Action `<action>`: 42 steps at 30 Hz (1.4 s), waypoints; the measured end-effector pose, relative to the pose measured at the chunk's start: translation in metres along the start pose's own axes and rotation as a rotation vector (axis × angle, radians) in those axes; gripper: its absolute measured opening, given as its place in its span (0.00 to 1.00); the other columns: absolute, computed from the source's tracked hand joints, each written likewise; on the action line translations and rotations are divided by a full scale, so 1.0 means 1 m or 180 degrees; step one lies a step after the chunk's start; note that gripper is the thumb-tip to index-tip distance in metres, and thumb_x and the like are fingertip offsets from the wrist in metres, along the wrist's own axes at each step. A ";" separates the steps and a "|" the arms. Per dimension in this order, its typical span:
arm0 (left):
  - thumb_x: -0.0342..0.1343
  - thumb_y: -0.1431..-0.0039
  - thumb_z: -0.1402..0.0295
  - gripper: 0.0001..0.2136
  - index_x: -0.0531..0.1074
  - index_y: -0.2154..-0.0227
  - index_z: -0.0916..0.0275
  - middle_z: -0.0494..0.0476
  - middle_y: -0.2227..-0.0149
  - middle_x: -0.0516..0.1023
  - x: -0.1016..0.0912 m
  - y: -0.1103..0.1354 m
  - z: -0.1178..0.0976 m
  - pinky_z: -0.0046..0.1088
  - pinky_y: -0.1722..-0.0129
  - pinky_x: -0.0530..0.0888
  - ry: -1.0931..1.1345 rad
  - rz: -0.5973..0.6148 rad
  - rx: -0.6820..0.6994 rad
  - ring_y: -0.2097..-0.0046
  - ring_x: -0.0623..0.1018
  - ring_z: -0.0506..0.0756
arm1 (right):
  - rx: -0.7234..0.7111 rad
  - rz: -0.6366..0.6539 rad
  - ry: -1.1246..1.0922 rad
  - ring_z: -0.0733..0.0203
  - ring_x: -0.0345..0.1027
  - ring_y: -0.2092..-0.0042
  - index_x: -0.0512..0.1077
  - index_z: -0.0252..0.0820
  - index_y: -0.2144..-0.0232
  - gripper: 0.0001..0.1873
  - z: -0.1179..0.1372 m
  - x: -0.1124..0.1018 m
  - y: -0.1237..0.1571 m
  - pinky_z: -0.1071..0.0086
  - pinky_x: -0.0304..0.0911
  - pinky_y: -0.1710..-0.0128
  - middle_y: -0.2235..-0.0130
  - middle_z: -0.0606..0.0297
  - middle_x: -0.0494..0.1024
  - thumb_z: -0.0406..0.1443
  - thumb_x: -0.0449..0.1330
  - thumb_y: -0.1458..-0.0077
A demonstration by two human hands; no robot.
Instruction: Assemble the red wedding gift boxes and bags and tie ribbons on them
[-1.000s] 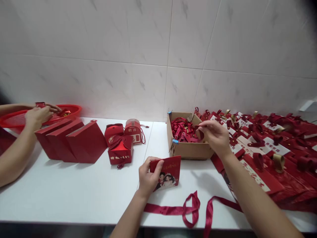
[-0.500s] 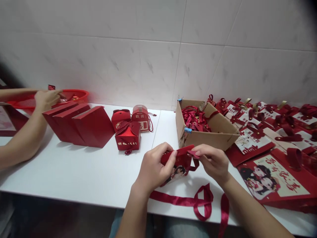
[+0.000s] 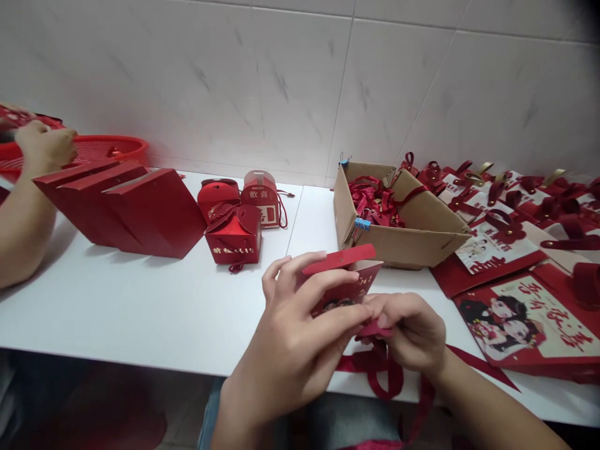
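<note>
My left hand (image 3: 300,337) holds a small red paper bag (image 3: 349,278) with a cartoon couple printed on it, fingers wrapped over its front. Just below it, my right hand (image 3: 410,331) pinches the end of a dark red ribbon (image 3: 382,372) against the bag's lower edge. The ribbon loops down over the front edge of the white table (image 3: 140,312). Both hands are raised close to me, above the table's near edge.
A cardboard box (image 3: 398,240) of red ribbons stands behind my hands. Flat printed red bags (image 3: 520,312) cover the right side. Small red gift boxes (image 3: 234,234) and a row of red bags (image 3: 122,206) stand at the left, where another person's hand (image 3: 44,147) reaches by a red basket (image 3: 107,149).
My right hand came from the cardboard box to the bag with a ribbon end. Both hands lifted the bag toward me. The other person's hand moved left past the basket.
</note>
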State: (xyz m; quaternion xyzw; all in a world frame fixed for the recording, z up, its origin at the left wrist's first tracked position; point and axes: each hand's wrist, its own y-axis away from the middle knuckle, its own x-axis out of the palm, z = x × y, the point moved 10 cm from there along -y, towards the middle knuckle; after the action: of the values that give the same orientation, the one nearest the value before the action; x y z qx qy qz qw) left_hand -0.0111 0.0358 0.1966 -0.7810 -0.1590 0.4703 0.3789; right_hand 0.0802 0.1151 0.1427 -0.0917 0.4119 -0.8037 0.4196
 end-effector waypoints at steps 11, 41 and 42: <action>0.56 0.44 0.78 0.07 0.72 0.66 0.59 0.57 0.60 0.74 0.005 0.003 0.006 0.41 0.47 0.65 0.0201 0.0089 -0.0302 0.48 0.66 0.60 | 0.0606 -0.0013 -0.0740 0.67 0.74 0.72 0.72 0.47 0.57 0.13 -0.014 0.006 -0.008 0.76 0.70 0.74 0.67 0.66 0.78 0.30 0.63 0.44; 0.53 0.45 0.73 0.04 0.65 0.67 0.59 0.62 0.48 0.69 0.000 0.027 0.080 0.44 0.46 0.68 0.1427 -0.0610 -0.1305 0.44 0.71 0.63 | 0.0512 -0.0829 -0.0763 0.63 0.65 0.72 0.73 0.49 0.69 0.07 -0.006 -0.081 -0.028 0.70 0.66 0.71 0.75 0.67 0.73 0.42 0.65 0.46; 0.54 0.45 0.73 0.03 0.66 0.69 0.59 0.62 0.48 0.70 0.000 0.026 0.080 0.44 0.46 0.68 0.1275 -0.0581 -0.1249 0.45 0.72 0.63 | 0.0614 -0.0704 -0.0601 0.62 0.68 0.67 0.74 0.49 0.70 0.06 -0.009 -0.083 -0.028 0.69 0.68 0.68 0.70 0.65 0.74 0.42 0.66 0.47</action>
State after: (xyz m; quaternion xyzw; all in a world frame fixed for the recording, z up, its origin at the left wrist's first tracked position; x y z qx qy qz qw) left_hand -0.0823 0.0538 0.1553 -0.8991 -0.2385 0.2311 0.2852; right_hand 0.1111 0.1909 0.1740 -0.1708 0.2790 -0.8686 0.3722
